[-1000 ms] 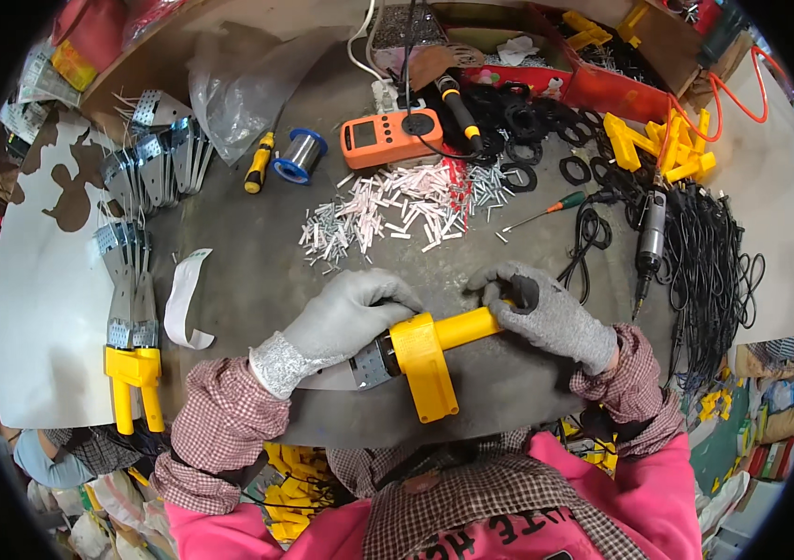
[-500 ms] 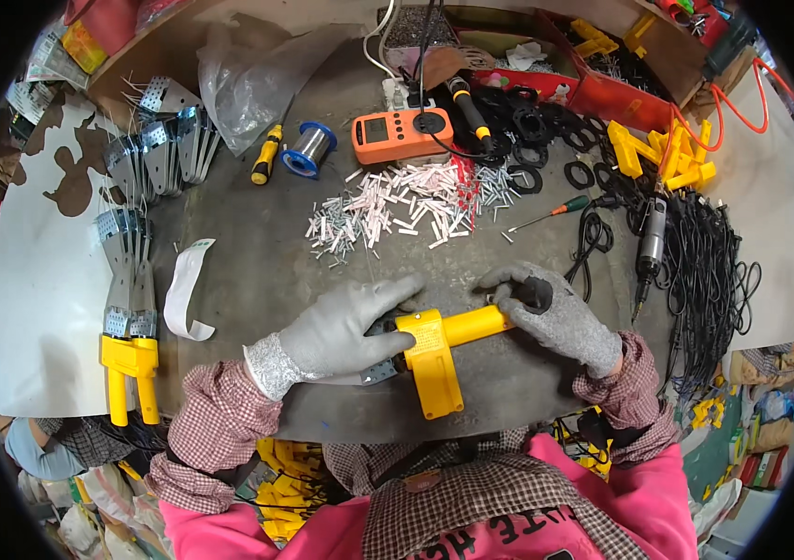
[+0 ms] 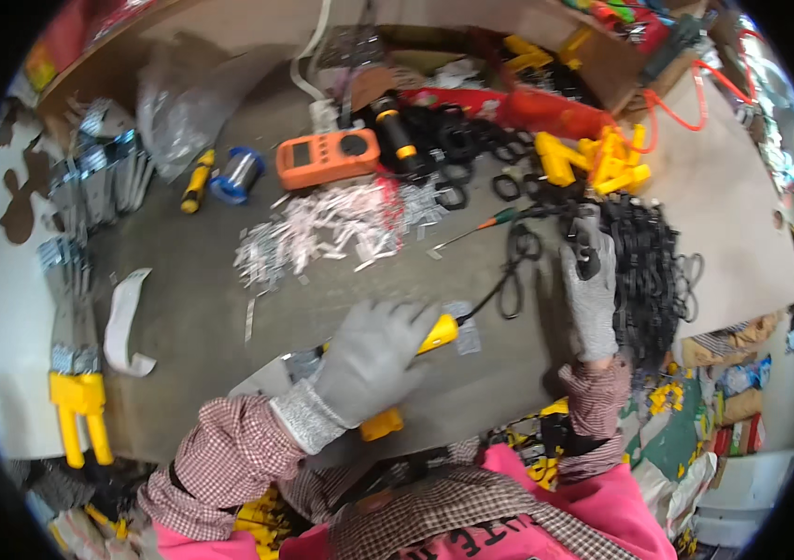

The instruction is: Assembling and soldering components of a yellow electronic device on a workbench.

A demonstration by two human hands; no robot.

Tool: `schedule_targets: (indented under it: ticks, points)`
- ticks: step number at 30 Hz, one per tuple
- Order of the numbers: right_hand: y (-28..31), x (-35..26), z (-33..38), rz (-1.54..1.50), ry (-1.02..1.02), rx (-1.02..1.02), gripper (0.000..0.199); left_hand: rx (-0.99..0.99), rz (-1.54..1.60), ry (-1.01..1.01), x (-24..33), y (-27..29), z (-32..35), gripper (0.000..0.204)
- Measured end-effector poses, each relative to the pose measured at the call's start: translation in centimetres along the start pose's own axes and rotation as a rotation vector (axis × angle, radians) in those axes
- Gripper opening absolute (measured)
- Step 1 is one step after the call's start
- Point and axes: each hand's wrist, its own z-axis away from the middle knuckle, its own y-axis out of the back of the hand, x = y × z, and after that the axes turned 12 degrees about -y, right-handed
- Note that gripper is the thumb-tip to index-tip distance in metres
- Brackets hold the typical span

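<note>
My left hand [image 3: 373,359], in a grey glove, is closed over a yellow plastic housing with a handle [image 3: 436,334], hiding most of it. A black cord [image 3: 490,301] runs from the handle's end to a loop on the table. A grey metal plate [image 3: 266,378] sticks out on the housing's left side. My right hand [image 3: 591,313], gloved too, is out at the right beside a bundle of black cords [image 3: 649,280]. It is closed around an electric screwdriver [image 3: 587,224] with a grey and black body; motion blurs the fingers.
White sleeves and screws [image 3: 331,224] lie in a heap mid-table. Behind stand an orange meter [image 3: 327,159], a solder spool [image 3: 238,175] and a yellow screwdriver [image 3: 198,182]. Black rings, yellow parts [image 3: 593,161] and a red tray [image 3: 555,114] fill the back right. Finished-looking yellow pieces [image 3: 79,411] lie left.
My right hand has left the handle's end and moved right to the electric screwdriver. My left hand has shifted over the housing. The whole view has swung, so things sit further left.
</note>
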Motion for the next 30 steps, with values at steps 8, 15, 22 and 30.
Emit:
schedule_targets:
  ticks: [8,15,22,30]
  points:
    - [-3.0,6.2,-1.1,-0.383,-0.646,-0.072,0.075,-0.197,-0.063,0.072,-0.2,-1.0,0.0,0.05]
    - [3.7,-4.4,-0.8,-2.249,-0.46,-0.376,0.06,-0.207,-0.07,0.159,-0.3,-1.5,-0.2,0.043]
    - [1.2,-12.9,-1.9,-2.026,0.144,-0.534,0.04,-0.15,0.029,0.152,-0.8,-2.1,-0.5,0.04]
    - [0.5,-12.4,-1.2,-1.734,0.406,-0.651,0.051,-0.078,0.044,0.135,-1.2,-2.8,0.1,0.036]
